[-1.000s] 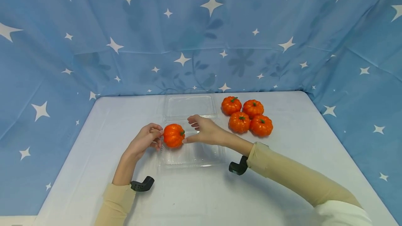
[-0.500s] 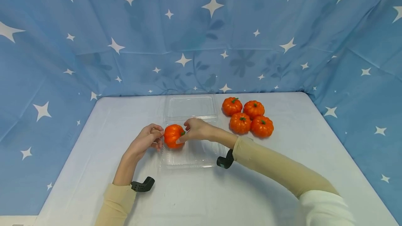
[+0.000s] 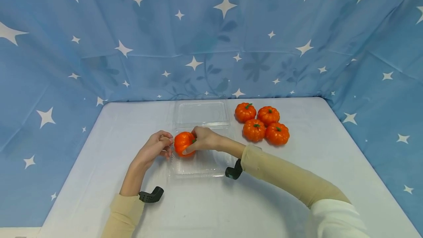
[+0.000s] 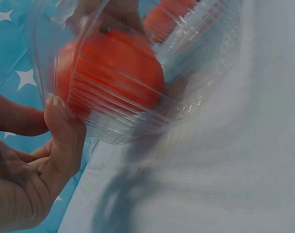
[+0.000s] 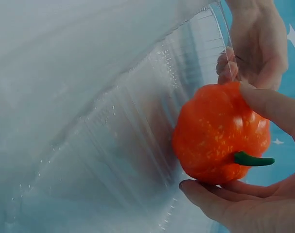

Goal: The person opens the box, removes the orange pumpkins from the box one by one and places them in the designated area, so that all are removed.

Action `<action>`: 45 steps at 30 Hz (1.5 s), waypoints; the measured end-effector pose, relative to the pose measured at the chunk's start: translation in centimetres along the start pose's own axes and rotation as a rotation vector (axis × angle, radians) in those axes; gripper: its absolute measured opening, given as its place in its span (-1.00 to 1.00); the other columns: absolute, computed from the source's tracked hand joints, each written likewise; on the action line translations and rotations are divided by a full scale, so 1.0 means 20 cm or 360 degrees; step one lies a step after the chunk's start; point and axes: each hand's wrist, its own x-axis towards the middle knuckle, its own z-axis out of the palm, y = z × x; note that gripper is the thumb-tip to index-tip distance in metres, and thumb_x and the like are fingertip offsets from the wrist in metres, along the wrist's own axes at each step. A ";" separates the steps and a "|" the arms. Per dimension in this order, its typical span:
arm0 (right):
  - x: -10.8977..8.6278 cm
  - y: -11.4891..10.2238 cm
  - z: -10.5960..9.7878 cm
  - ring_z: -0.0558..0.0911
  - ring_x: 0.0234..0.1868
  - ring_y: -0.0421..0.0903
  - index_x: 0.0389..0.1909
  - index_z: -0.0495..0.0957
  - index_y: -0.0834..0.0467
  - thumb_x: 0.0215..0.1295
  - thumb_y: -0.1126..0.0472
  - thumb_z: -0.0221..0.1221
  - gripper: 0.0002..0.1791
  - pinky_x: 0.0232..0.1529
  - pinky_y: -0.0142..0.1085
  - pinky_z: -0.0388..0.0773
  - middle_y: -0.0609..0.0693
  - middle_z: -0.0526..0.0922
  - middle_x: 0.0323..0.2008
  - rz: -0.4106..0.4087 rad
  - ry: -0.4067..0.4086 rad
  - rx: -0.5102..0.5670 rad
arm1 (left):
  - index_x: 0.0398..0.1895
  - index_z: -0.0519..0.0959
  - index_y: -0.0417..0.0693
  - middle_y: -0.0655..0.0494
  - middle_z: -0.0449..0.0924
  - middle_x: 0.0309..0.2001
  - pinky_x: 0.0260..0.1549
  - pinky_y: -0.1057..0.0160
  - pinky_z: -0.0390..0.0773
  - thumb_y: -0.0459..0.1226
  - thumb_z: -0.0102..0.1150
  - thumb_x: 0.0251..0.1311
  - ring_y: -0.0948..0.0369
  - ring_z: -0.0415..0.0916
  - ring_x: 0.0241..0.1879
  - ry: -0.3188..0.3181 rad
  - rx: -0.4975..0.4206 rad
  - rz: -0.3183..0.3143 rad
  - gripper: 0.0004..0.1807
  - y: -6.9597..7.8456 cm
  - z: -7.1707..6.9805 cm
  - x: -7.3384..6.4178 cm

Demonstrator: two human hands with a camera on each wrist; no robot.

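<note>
A small orange pumpkin (image 3: 181, 143) with a green stem sits at the left end of a clear plastic clamshell box (image 3: 205, 165). My right hand (image 3: 209, 139) grips it, thumb on one side and fingers on the other, as the right wrist view shows. At the box's left side my left hand (image 3: 152, 149) pinches the thin rim between thumb and finger. In the left wrist view, the pumpkin (image 4: 118, 70) shows through the ribbed clear wall, close to the left fingertips (image 4: 60, 109).
The box's lid (image 3: 201, 113) lies folded back behind it. Several more orange pumpkins (image 3: 254, 130) are grouped to the right of the lid on the white table (image 3: 198, 208). A blue star-patterned curtain (image 3: 185, 39) hangs along the back and sides.
My right hand has moved left and its thumb and fingers have come round the pumpkin. The left hand stays at the box's rim.
</note>
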 end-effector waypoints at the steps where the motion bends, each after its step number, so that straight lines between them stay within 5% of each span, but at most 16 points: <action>1: 0.00 0.00 0.00 0.57 -0.06 -0.07 0.14 0.49 0.30 0.05 -0.03 0.53 -0.26 0.03 -0.25 0.61 0.07 0.65 0.00 -0.0004 0.0000 -0.0004 | 0.19 0.25 -0.45 -0.01 0.51 -0.44 -0.56 0.30 0.62 -0.37 -0.09 0.51 0.20 0.47 -0.55 0.0001 0.0003 -0.0002 -0.67 0.00 0.00 0.00; 11: -0.05 0.00 -0.04 0.58 -0.08 -0.07 0.23 0.47 0.28 0.04 -0.07 0.53 -0.18 -0.04 -0.29 0.63 0.06 0.66 -0.04 -0.0088 -0.0004 -0.0045 | 0.21 0.25 -0.46 -0.11 0.53 -0.32 -0.53 0.30 0.62 -0.38 -0.09 0.49 0.19 0.49 -0.53 0.0051 0.0031 -0.0042 -0.64 -0.01 0.00 -0.02; 22: -0.17 0.08 -0.15 0.62 0.16 0.01 0.32 0.49 0.24 0.07 -0.10 0.51 -0.15 0.21 -0.12 0.62 0.10 0.66 0.17 -0.0248 0.0095 -0.0134 | 0.22 0.23 -0.46 -0.12 0.50 -0.29 -0.54 0.31 0.62 -0.39 -0.09 0.49 0.20 0.48 -0.53 0.0048 0.0029 -0.0032 -0.63 0.01 0.01 0.00; 45: -0.48 0.31 -0.31 0.68 0.08 0.02 0.36 0.46 0.30 0.10 -0.08 0.52 -0.11 0.16 0.01 0.65 0.10 0.67 0.16 -0.0328 0.0422 -0.0139 | 0.23 0.23 -0.50 -0.08 0.49 -0.33 -0.52 0.27 0.61 -0.36 -0.04 0.51 0.22 0.50 -0.52 0.0027 0.0030 -0.0014 -0.60 0.00 0.01 0.00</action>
